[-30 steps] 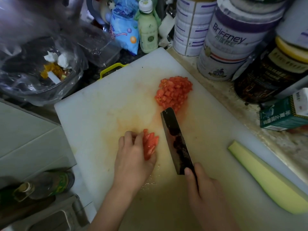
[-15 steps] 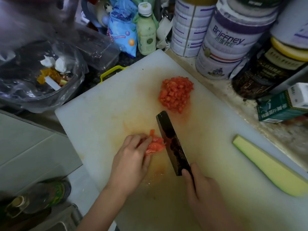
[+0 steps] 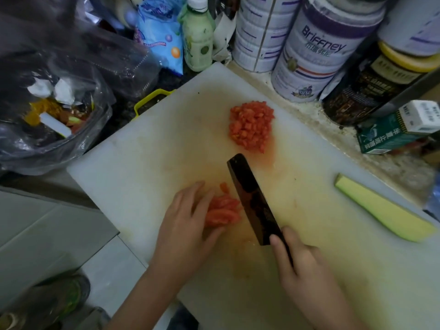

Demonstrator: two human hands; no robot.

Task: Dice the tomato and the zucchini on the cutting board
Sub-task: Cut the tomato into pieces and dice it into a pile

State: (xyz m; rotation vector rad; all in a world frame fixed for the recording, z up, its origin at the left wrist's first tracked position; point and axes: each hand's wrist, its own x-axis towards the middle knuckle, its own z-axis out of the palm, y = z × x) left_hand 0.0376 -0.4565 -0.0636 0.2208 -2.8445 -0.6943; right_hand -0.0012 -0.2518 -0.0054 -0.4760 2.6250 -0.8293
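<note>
Single head view, steeply down, close over the cutting board (image 3: 147,148).

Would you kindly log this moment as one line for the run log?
left hand holds red tomato strips | right hand grips dark cleaver beside strips | diced tomato pile set aside | pale green zucchini piece not diced

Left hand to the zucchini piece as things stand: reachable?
Probably not directly. The left hand holds tomato strips left of the knife. The blade and the right hand gripping it lie between it and the zucchini at the cutting board right edge.
</note>
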